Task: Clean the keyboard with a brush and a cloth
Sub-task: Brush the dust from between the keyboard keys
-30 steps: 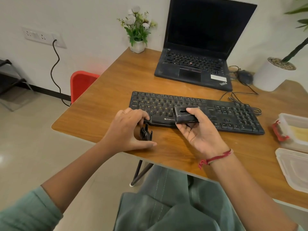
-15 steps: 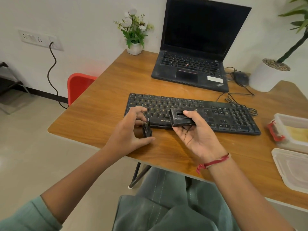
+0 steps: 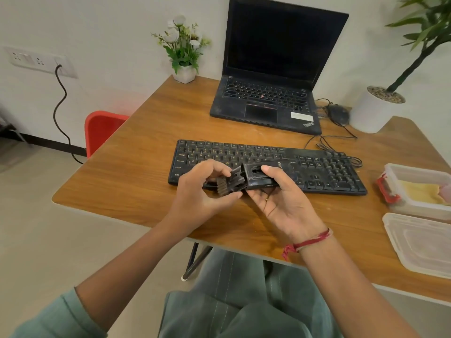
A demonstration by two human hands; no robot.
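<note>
Over the brown wooden table (image 3: pixel 136 167), the left hand (image 3: pixel 202 191) pinches a black bristled brush (image 3: pixel 229 182) against the black plastic case (image 3: pixel 258 176) gripped in the right hand (image 3: pixel 285 201), fingers curled; the black keyboard (image 3: pixel 317 167) lies just beyond them (best to align squarely and push gently).

The brush (image 3: pixel 229 182) sat in the fingertips (image 3: pixel 220 170) of the left hand (image 3: pixel 202 192), seemingly touching the case (image 3: pixel 258 178) just right of them in the right hand (image 3: pixel 284 203). Behind the fingers lay the keyboard (image 3: pixel 319 167), then the laptop (image 3: pixel 266 101).
</note>
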